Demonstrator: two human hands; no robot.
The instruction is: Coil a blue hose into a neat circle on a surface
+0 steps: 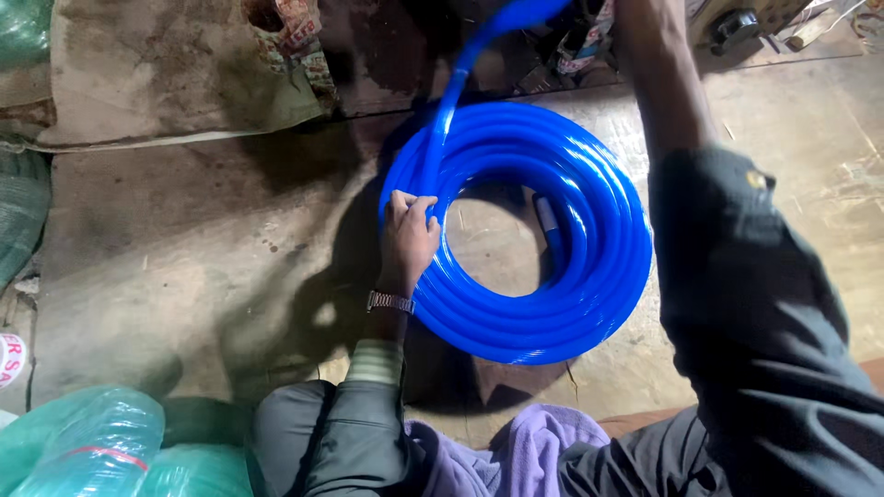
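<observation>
Down on the bare concrete floor [184, 248] lies a coil of glossy blue hose [525, 230], wound into a flat ring near the middle of the floor's far edge. The left hand [407, 237] rests on the coil's left side, fingers curled over the inner turns and pressing them together (a metal watch band [390, 301] sits on that wrist). One free length of the hose rises from the coil's upper left toward the top of the view. The right arm, in a dark sleeve [737, 276], reaches up past the coil's right side; its hand is out of view, so I cannot tell its grip. Green plastic-wrapped rolls [92, 446] lie at the floor's near left corner.
</observation>
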